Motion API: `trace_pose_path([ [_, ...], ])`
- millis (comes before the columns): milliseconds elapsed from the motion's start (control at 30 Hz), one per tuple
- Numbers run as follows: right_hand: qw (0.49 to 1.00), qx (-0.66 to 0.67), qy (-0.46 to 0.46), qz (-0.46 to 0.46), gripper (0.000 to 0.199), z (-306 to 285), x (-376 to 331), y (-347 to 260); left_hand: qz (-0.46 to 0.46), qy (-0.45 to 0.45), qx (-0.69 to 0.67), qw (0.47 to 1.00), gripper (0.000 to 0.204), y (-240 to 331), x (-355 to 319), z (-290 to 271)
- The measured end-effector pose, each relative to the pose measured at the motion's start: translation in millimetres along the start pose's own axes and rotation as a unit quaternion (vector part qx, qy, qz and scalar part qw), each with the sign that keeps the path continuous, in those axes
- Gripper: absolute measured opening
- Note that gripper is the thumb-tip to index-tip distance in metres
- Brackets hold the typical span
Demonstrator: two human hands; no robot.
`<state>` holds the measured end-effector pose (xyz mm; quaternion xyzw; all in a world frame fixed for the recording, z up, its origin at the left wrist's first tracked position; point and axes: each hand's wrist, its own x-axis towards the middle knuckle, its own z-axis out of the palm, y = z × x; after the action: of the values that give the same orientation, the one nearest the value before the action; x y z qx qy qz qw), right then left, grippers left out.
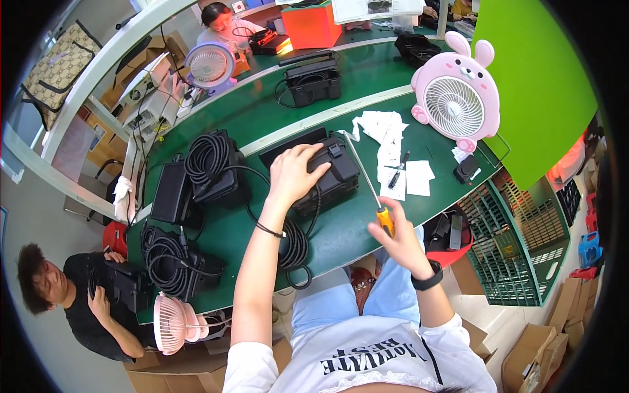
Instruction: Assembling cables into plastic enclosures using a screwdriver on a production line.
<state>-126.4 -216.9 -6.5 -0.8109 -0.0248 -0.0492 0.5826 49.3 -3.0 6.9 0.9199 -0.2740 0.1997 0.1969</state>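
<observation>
My left hand lies on top of a black plastic case, its fingers stretched out and apart. In my right hand is a screwdriver with a yellow and black handle. Its long metal shaft slants away past the case's right side, and the tip ends near the case's far right corner. A coiled black cable hangs over the near table edge beside my left forearm. Behind the case stands a dark flat panel; whether it joins the case I cannot tell.
On the green table, more black cases with coiled cables stand left. Papers, a pen and a pink rabbit-shaped fan lie right. A green crate stands below. Co-workers sit left and across.
</observation>
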Motion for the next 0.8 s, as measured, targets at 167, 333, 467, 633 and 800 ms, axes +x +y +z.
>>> trace_pose_path([
  [167,0.992,-0.101,0.003,-0.077,0.060,2.4,-21.7,2.3,-0.113,0.135,0.020,0.984,0.032,-11.8,-0.2,16.2],
  [333,0.944,-0.299,0.034,-0.131,0.055,16.0,-25.1,-18.6,-0.110,0.149,0.026,0.982,0.040,-14.5,3.9,23.2],
  [467,0.929,-0.326,0.052,-0.169,0.051,32.7,-22.7,-2.6,-0.119,0.138,0.016,0.983,0.039,-15.8,-0.3,24.5],
  [633,0.934,-0.320,0.064,-0.146,0.050,43.3,-28.4,-1.1,-0.120,0.127,-0.002,0.985,0.037,-14.0,-3.3,23.6],
  [800,0.954,-0.259,0.064,-0.133,0.051,45.0,-28.9,7.9,-0.127,0.118,-0.017,0.985,0.036,-13.5,-3.4,20.9],
])
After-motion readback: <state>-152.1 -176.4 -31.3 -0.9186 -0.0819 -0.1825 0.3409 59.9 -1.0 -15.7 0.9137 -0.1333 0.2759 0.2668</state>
